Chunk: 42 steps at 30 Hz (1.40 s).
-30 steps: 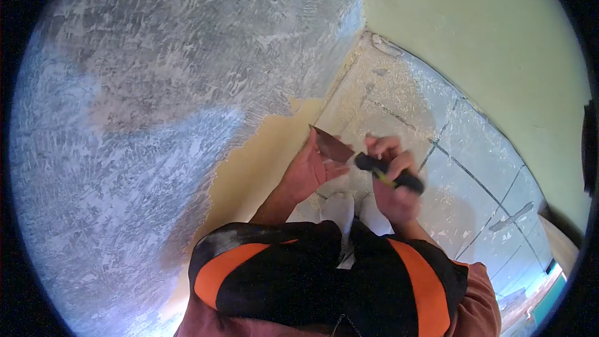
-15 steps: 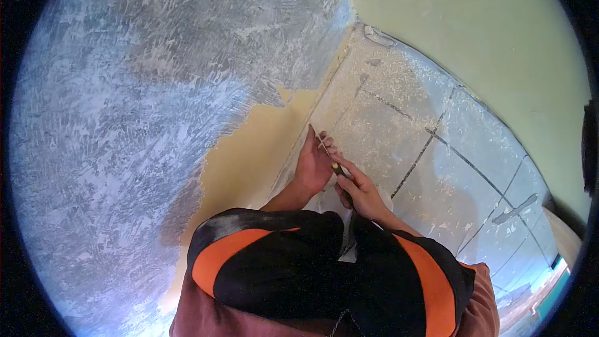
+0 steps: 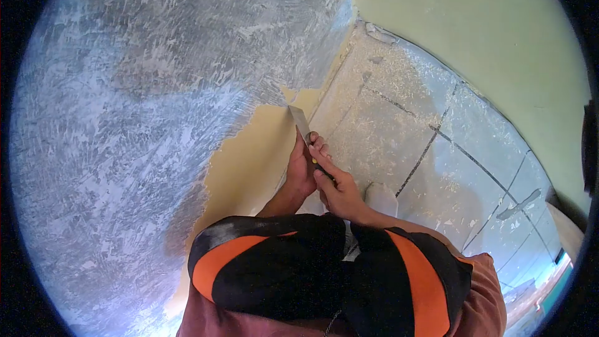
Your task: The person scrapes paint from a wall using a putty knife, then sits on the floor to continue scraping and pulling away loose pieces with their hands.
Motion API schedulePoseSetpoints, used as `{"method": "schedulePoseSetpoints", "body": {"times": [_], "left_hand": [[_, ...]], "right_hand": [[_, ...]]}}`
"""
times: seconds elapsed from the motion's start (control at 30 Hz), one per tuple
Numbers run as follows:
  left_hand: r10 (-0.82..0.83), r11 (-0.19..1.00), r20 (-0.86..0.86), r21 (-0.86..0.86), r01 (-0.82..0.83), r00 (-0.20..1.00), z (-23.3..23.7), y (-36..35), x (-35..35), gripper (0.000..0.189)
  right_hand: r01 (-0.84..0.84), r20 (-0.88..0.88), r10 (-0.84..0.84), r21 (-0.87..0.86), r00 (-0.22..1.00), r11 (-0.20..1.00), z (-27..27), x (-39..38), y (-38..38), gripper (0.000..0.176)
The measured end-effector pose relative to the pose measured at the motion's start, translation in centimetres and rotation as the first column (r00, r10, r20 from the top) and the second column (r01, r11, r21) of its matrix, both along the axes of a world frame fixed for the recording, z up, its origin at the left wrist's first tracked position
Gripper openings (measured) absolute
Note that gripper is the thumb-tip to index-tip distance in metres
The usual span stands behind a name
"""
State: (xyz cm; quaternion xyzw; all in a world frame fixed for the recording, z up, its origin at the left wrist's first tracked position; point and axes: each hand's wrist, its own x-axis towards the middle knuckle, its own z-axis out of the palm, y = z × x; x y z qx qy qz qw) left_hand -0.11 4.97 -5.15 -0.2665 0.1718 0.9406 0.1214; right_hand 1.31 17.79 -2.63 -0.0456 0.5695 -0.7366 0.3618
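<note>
A scraper [image 3: 299, 122] with a flat metal blade and a dark handle with a yellow spot is between my hands, its blade tip over the bare yellow part of the wall [image 3: 249, 150]. My right hand [image 3: 339, 192] is closed round the handle. My left hand [image 3: 302, 166] is against the lower blade and the front of the handle, its fingers curled beside them. Near the blade tip lies the ragged edge of the grey, scratched wall coating [image 3: 187, 75].
The tiled floor [image 3: 430, 168], strewn with pale flakes, lies to the right. A green wall [image 3: 486, 37] rises beyond it. My knees in black and orange trousers [image 3: 281, 274] are below my hands. A grey smear [image 3: 521, 205] marks the floor at right.
The scraper's blade has turned from nearly edge-on to flat side visible and moved up and left towards the wall. My right hand has moved left, and my left hand has closed in around the tool.
</note>
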Motion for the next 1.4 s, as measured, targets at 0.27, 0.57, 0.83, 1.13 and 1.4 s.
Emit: {"method": "schedulePoseSetpoints", "body": {"times": [0.27,0.57,0.83,1.13,1.4], "left_hand": [[-0.033,0.970,0.298,-0.220,0.102,0.954,2.4,-0.6,-2.1,0.040],[0.025,0.983,0.134,-0.186,0.000,0.991,0.9,0.1,-0.4,0.037],[-0.056,0.958,0.113,-0.274,0.085,0.992,1.1,0.0,-3.0,0.032],[-0.049,0.989,-0.023,-0.138,0.046,0.999,-0.3,-1.7,-1.4,0.032],[0.038,0.904,0.313,-0.416,0.101,0.949,3.5,1.0,-4.9,0.037]], "right_hand": [[0.194,-0.017,-0.195,-0.023,0.981,0.981,0.6,0.1,-2.5,0.044],[0.154,-0.243,-0.131,0.081,0.961,0.985,-0.7,0.9,-2.0,0.043],[0.215,-0.221,-0.189,0.099,0.957,0.972,1.0,-1.5,-1.7,0.044],[0.121,-0.168,-0.106,0.083,0.980,0.989,0.6,-0.1,-2.6,0.044],[0.216,0.111,-0.222,0.059,0.969,0.975,2.4,-2.8,-2.3,0.043]]}}
